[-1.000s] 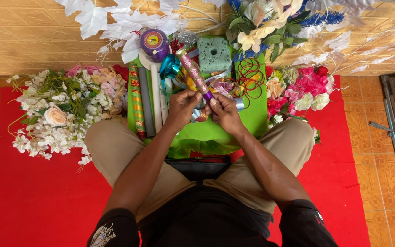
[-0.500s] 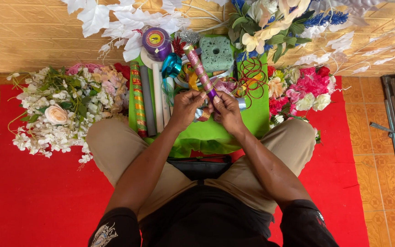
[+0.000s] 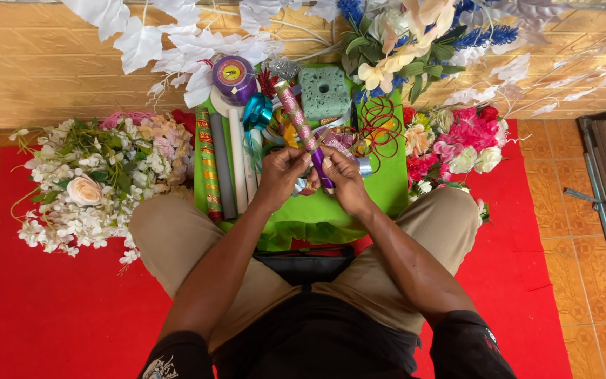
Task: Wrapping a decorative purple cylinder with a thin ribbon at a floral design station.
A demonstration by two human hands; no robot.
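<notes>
Hands meet over the green cloth [image 3: 387, 189]: my left hand [image 3: 283, 175] and right hand [image 3: 343, 181] both pinch the patterned paper roll [image 3: 301, 126], tilted away. Judged step: working its purple end; next needs steady fingertip grip.

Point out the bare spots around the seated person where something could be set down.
The red felt mat is bare at the lower left, below the white artificial flower bunch, and at the right, below the pink flower cluster. The green cloth is crowded with wrapping rolls, ribbon and a foam block, where both hands hold a patterned roll.
</notes>
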